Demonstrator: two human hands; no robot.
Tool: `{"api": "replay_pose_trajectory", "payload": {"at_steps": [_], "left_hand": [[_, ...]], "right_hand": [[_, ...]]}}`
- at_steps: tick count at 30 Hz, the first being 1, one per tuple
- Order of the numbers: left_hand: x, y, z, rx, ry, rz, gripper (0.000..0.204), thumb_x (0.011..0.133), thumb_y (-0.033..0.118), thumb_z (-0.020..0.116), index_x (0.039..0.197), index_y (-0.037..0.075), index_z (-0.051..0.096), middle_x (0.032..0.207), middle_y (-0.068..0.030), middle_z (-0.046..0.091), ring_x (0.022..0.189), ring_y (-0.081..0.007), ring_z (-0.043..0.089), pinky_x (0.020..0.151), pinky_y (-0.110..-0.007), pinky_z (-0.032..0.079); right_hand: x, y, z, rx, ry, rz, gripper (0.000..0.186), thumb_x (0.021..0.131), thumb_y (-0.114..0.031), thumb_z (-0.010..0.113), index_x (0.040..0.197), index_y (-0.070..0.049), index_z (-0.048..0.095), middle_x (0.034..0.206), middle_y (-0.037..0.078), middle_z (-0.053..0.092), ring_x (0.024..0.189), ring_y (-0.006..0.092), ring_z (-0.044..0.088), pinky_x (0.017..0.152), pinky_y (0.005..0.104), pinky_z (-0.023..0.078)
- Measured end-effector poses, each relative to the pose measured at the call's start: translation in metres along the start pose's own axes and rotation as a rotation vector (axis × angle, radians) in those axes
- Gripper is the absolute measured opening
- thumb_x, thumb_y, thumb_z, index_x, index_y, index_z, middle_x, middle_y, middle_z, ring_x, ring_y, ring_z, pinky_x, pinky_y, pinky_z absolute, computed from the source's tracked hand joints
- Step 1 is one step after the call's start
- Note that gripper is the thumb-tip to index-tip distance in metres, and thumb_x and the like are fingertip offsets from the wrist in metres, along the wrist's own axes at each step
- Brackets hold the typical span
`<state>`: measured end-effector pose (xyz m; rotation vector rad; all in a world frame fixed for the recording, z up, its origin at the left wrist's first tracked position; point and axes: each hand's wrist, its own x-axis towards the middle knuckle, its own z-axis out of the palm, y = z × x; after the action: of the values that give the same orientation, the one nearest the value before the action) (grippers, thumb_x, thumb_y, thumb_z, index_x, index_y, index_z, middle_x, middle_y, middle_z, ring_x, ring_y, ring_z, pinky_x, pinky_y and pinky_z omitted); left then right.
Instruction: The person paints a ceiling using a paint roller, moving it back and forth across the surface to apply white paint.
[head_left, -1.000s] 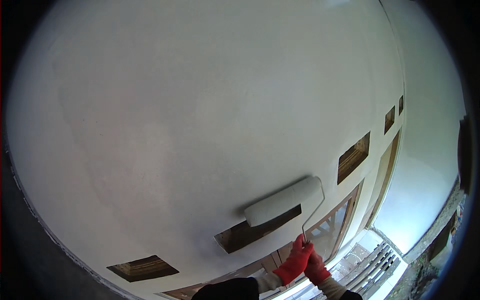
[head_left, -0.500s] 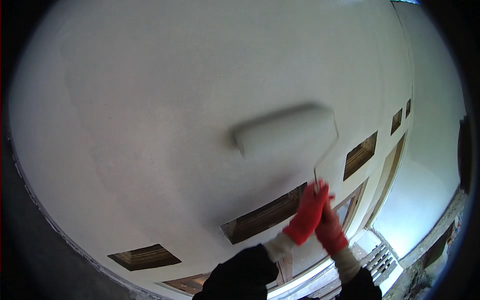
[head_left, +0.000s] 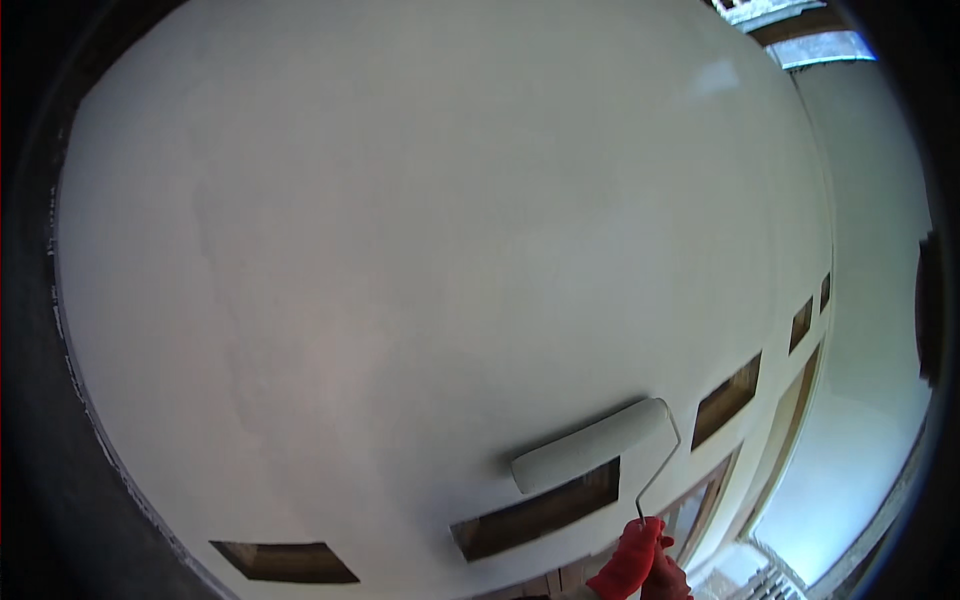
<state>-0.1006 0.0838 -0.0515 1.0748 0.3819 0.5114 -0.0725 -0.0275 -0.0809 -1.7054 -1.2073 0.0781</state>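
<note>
My left hand (head_left: 628, 558), in a red glove, grips the handle of a paint roller (head_left: 585, 447) at the bottom edge of the picture. My right hand (head_left: 665, 578), also gloved in red, is closed round the handle just behind and to the right of the left one. The white roller sleeve lies along the pale wall (head_left: 420, 230), just above a long dark recess (head_left: 535, 505). Its thin wire frame bends down from the sleeve's right end to my hands.
Other recesses sit at lower left (head_left: 284, 562) and rightward (head_left: 727, 400). A wooden-framed glazed opening (head_left: 705, 505) lies below them. A side wall (head_left: 870, 200) meets this one at the right. A bright opening (head_left: 815, 47) is top right, slatted pieces (head_left: 770, 580) bottom right.
The roller rose up the wall half a second ago and is now back down just above the recess. The view has tilted upward, so my hands sit lower and the top-right opening shows more.
</note>
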Motion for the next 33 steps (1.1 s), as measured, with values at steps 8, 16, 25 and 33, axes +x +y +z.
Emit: {"api": "replay_pose_trajectory", "payload": {"at_steps": [8, 16, 25, 33], "left_hand": [[0.015, 0.214, 0.048, 0.586, -0.081, 0.756, 0.051, 0.095, 0.023, 0.052, 0.137, 0.001, 0.034, 0.118, -0.0150, 0.054, 0.105, -0.0234, 0.054, 0.091, -0.035, 0.043], [-0.049, 0.376, 0.084, 1.038, -0.212, 1.244, 0.051, 0.096, 0.013, 0.050, 0.142, 0.005, 0.030, 0.133, -0.0163, 0.050, 0.127, -0.0270, 0.046, 0.111, -0.038, 0.022], [-0.085, 0.435, 0.055, 1.409, -0.221, 1.311, 0.046, 0.096, 0.012, 0.050, 0.137, -0.002, 0.033, 0.133, -0.0232, 0.048, 0.117, -0.0307, 0.055, 0.112, -0.046, 0.024], [-0.107, 0.414, 0.030, 1.345, -0.102, 1.177, 0.034, 0.094, 0.016, 0.054, 0.125, 0.002, 0.050, 0.123, -0.0160, 0.058, 0.110, -0.0286, 0.059, 0.111, -0.042, 0.028]], "right_hand": [[0.169, -0.153, -0.051, 0.369, 0.365, -0.408, 0.051, 0.091, -0.008, 0.055, 0.139, -0.008, 0.041, 0.105, 0.019, 0.064, 0.095, 0.0286, 0.066, 0.078, 0.0348, 0.051], [0.353, -0.310, -0.188, -0.039, 0.732, -0.594, 0.043, 0.095, -0.020, 0.047, 0.137, -0.019, 0.045, 0.107, 0.022, 0.063, 0.098, 0.0361, 0.062, 0.079, 0.0380, 0.050], [0.530, -0.530, -0.315, 0.061, 0.644, -0.691, 0.037, 0.098, -0.035, 0.042, 0.131, -0.022, 0.052, 0.061, -0.001, 0.046, 0.046, 0.0149, 0.041, 0.043, 0.0317, 0.039], [0.486, -0.516, -0.255, -0.105, 0.666, -0.692, 0.043, 0.096, -0.025, 0.044, 0.138, -0.018, 0.042, 0.075, 0.005, 0.052, 0.061, 0.0178, 0.050, 0.055, 0.0336, 0.043]]}}
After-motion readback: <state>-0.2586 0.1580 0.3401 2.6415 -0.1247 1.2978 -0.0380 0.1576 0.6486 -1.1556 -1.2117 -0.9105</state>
